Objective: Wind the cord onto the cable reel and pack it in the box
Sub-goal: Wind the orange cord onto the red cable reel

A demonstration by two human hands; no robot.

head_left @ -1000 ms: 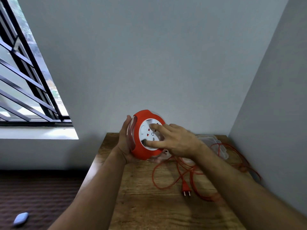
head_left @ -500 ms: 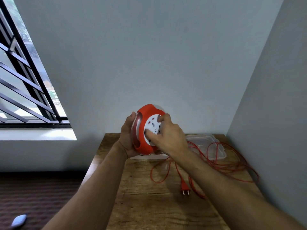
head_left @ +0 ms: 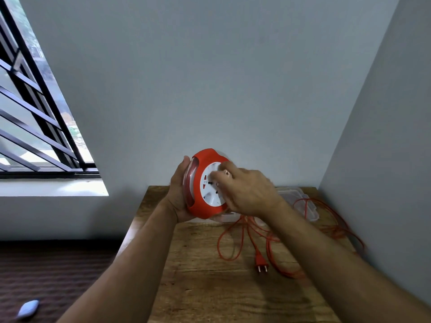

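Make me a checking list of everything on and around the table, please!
Surface: wooden table, bare wood in front.
Job's things: orange cable reel held up above the table; clear plastic box at the back.
Clutter: nothing seen on the table.
Hands: left hand cups the reel's back; right hand on its white face.
Cables: orange cord lies loose, plug on the table.
Surroundings: grey walls, barred window, small blue object on the floor.

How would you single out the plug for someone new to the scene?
Start at the wooden table in the room's corner. Loose orange cord sprawls over its right half. The plug lies at the cord's free end nearest the camera, the only piece with two metal pins.
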